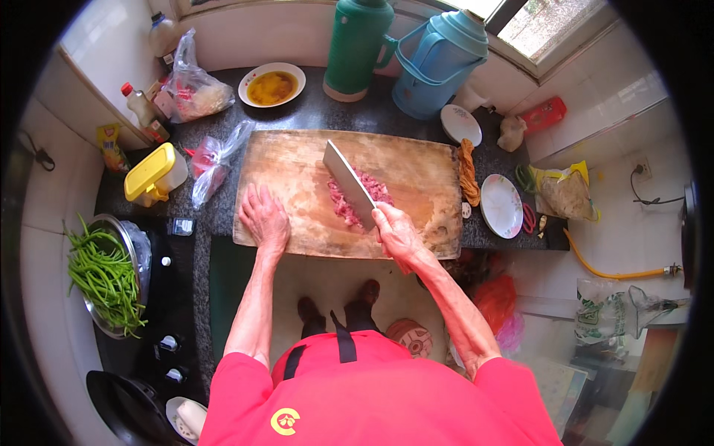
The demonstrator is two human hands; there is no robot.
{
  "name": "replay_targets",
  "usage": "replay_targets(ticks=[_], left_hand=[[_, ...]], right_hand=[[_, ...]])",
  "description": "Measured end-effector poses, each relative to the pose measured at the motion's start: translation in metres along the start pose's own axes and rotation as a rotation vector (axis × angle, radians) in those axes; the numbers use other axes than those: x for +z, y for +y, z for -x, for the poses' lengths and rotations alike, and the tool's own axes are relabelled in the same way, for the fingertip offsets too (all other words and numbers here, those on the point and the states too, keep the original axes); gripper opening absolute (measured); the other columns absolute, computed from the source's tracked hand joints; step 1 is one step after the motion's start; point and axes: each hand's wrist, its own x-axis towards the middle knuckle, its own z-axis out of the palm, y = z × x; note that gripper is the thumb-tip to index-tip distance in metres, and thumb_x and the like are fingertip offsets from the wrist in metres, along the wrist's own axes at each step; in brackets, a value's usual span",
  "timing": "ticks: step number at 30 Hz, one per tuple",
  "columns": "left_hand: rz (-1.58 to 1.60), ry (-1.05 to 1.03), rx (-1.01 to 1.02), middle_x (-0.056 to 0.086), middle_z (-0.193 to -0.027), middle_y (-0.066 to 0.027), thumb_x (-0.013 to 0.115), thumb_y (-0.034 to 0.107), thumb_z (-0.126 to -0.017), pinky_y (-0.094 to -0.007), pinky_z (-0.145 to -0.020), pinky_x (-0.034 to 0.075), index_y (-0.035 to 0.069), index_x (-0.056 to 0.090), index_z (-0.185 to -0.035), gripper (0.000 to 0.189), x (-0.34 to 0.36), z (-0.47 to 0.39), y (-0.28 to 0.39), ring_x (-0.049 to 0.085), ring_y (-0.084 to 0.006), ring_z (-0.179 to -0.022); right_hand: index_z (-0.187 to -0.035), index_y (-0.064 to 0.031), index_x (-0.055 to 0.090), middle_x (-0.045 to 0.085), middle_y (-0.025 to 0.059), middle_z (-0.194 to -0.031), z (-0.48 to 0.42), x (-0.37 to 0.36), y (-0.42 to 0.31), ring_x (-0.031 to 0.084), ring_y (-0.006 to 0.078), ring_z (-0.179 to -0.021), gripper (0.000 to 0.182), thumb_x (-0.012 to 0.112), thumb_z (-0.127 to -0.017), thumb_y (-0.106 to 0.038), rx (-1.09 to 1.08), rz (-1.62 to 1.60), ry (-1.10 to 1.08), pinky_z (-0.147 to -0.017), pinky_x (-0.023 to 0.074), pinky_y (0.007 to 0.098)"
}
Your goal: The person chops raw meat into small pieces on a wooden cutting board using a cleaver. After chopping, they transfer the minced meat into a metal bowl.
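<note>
A thick wooden cutting board (290, 161) lies across the dark stone counter in front of me. Chopped raw meat (375, 187) is heaped near its middle, showing on both sides of a cleaver (347, 181). My right hand (399, 231) grips the cleaver's handle at the board's front side, with the blade slanting away to the upper left over the meat. Whether the edge touches the board is hard to tell. My left hand (264, 217) rests flat on the board's left end, fingers spread, holding nothing.
Behind the board stand a plate of yellow-brown liquid (272, 88), a green thermos flask (357, 50) and a blue one (435, 67). To the left are a yellow-lidded container (156, 174) and a bowl of green beans (106, 276). An oval plate (501, 205) sits at right.
</note>
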Motion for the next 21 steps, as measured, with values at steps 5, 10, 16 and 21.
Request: replay_targets(ticks=[5, 10, 16, 21], left_hand=[[-0.022, -0.02, -0.023, 0.047, -0.134, -0.0156, 0.06, 0.021, -0.085, -0.0459, -0.103, 0.031, 0.005, 0.054, -0.122, 0.041, 0.006, 0.005, -0.011, 0.041, -0.0301, -0.125], [0.02, -0.035, -0.017, 0.047, -0.134, -0.0155, 0.061, 0.021, -0.085, -0.0461, -0.103, 0.03, 0.005, 0.053, -0.122, 0.041, 0.003, 0.0, 0.0, 0.041, -0.03, -0.125], [0.016, -0.026, -0.031, 0.046, -0.134, -0.0154, 0.061, 0.021, -0.085, -0.0462, -0.104, 0.03, 0.005, 0.053, -0.122, 0.042, 0.01, 0.005, -0.009, 0.041, -0.0303, -0.124], [0.011, -0.04, -0.021, 0.047, -0.135, -0.0131, 0.06, 0.021, -0.085, -0.0456, -0.102, 0.03, 0.008, 0.053, -0.124, 0.042, 0.013, 0.005, -0.008, 0.041, -0.0297, -0.124]], right_hand=[[-0.124, -0.0127, 0.056, 0.061, 0.02, -0.076, 0.023, -0.02, -0.062, 0.061, 0.0322, -0.069, 0.029, 0.048, -0.099, -0.023, 0.108, -0.253, 0.129, -0.064, 0.0473, 0.0394], [-0.125, -0.0109, 0.055, 0.061, 0.0193, -0.073, -0.001, -0.005, 0.015, 0.06, 0.0347, -0.066, 0.03, 0.044, -0.1, -0.023, -0.092, 0.111, 0.132, -0.063, 0.0469, 0.0411], [-0.125, -0.0095, 0.055, 0.051, 0.0136, -0.061, 0.022, -0.021, -0.049, 0.054, 0.0178, -0.055, 0.029, 0.047, -0.099, -0.018, -0.029, -0.288, 0.235, -0.053, 0.0443, 0.0324], [-0.119, -0.0105, 0.058, 0.064, 0.0226, -0.085, 0.003, -0.004, -0.003, 0.062, 0.0417, -0.078, 0.027, 0.047, -0.097, -0.024, -0.009, 0.129, 0.112, -0.064, 0.0475, 0.0458]])
